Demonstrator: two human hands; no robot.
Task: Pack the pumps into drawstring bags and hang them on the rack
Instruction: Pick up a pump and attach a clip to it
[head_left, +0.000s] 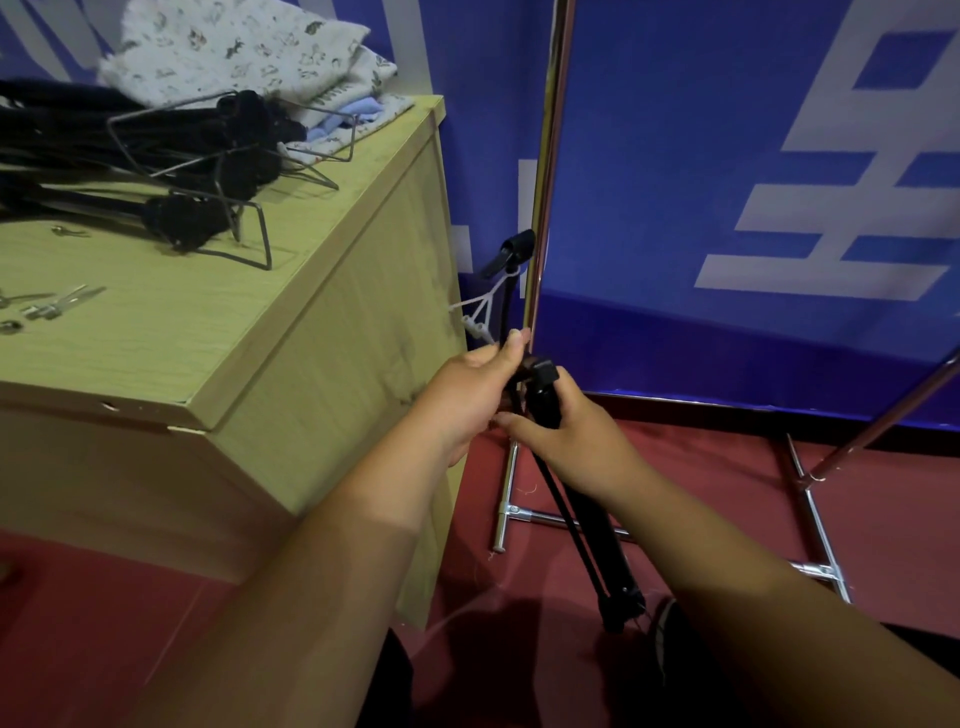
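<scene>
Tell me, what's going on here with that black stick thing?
A person is holding a black pump in both hands, slanted down toward the floor beside the rack's metal pole. The right hand grips its tube near the top; the left hand holds the top end. It is not bagged yet. More pumps and folded patterned cloth lie on the wooden table.
</scene>
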